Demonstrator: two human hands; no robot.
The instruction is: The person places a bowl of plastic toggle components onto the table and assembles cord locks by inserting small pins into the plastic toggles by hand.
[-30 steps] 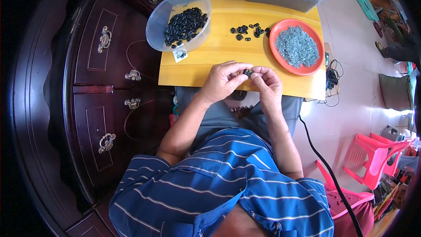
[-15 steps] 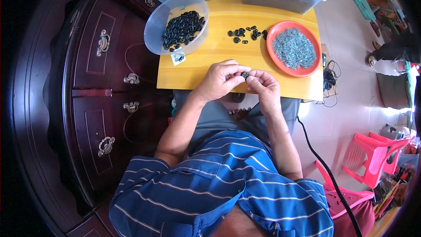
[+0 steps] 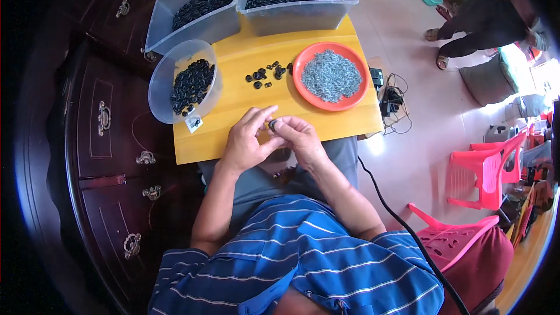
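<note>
A small black ring-shaped part (image 3: 272, 124) is pinched between the thumb and index finger of my right hand (image 3: 298, 137), over the table's near edge. My left hand (image 3: 244, 141) is beside it, thumb and fingers apart, the fingertips close to the part. Beyond my hands, several loose black parts (image 3: 258, 74) lie on the yellow table (image 3: 233, 102). To their right is a red-orange plate (image 3: 299, 89) heaped with small shiny metal pieces (image 3: 331, 76). A round clear tub (image 3: 160, 105) at the left holds more black parts (image 3: 191, 84).
Two large clear bins (image 3: 297, 23) full of black parts stand along the table's far side. Dark wooden drawers (image 3: 99, 151) flank the left. On the right are a black cable (image 3: 396, 216), pink plastic chairs (image 3: 478, 169) and another person's legs (image 3: 484, 26).
The view has swung, so the table appears further left and lower. My left fingers have parted from the black part, which stays in my right fingers. The other person shows more fully.
</note>
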